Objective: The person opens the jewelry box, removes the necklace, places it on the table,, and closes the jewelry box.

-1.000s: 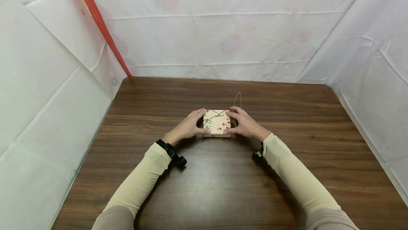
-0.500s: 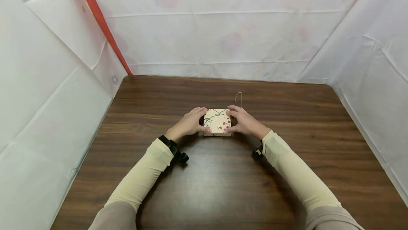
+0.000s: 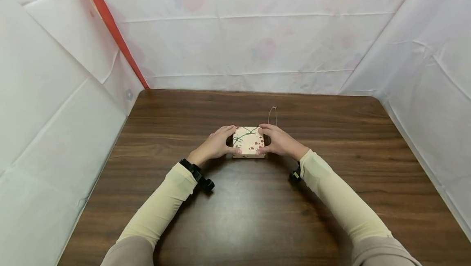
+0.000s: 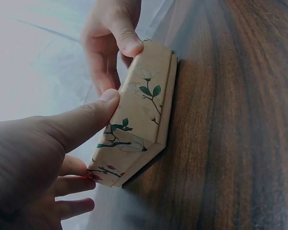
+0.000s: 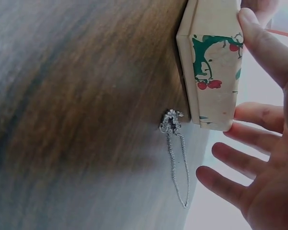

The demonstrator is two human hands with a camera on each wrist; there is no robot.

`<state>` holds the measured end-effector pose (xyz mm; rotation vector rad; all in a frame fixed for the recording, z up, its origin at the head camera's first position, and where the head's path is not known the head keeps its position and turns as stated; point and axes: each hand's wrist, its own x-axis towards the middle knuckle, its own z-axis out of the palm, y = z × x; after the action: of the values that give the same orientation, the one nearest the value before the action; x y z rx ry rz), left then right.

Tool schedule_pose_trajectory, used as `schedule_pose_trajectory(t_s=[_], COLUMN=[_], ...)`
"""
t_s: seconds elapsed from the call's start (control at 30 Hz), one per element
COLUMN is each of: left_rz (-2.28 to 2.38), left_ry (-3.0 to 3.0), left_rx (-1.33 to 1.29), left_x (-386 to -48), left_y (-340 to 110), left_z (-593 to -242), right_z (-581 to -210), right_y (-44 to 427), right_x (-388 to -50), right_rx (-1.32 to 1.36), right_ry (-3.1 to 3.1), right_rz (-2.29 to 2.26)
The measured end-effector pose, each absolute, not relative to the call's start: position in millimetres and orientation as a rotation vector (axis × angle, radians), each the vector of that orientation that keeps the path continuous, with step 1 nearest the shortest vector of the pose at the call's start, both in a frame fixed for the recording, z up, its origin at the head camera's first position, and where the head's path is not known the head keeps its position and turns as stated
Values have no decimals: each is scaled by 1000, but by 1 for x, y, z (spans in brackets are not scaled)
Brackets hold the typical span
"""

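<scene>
A small cream box (image 3: 248,140) printed with branches and red flowers sits on the table, its lid on. My left hand (image 3: 214,145) pinches its left end, thumb at the near edge and fingertips at the far edge. At the opposite end my right hand (image 3: 281,141) does the same. Both wrist views show a seam low on the box (image 4: 139,100), near the tabletop, and the lid is level on the base. Close to the right side lies a silver chain necklace (image 5: 171,123), bunched at one end and looped at the other, partly behind my right hand in the head view.
The dark wood-grain table (image 3: 235,217) extends around the box on all sides. White floral sheeting (image 3: 235,45) hangs behind and along both sides, with a red strip (image 3: 114,32) at the back left corner.
</scene>
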<state>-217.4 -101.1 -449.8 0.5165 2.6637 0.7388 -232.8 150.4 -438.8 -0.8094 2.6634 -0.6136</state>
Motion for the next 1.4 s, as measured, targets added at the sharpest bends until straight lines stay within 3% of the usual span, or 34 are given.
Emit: schedule_pose_trajectory(t_s=[1.13,1.4], left_rz=[753,755], left_ry=[2667,2654], left_rx=[510,452], left_x=[-216,-215], left_y=[-100,-108], left_z=[-455,-452], right_z=[-441,-446], right_y=[153,147], right_x=[-233,-227], right_rx=[-851,-892], right_ry=[2694,2685], right_rz=[-477,-644])
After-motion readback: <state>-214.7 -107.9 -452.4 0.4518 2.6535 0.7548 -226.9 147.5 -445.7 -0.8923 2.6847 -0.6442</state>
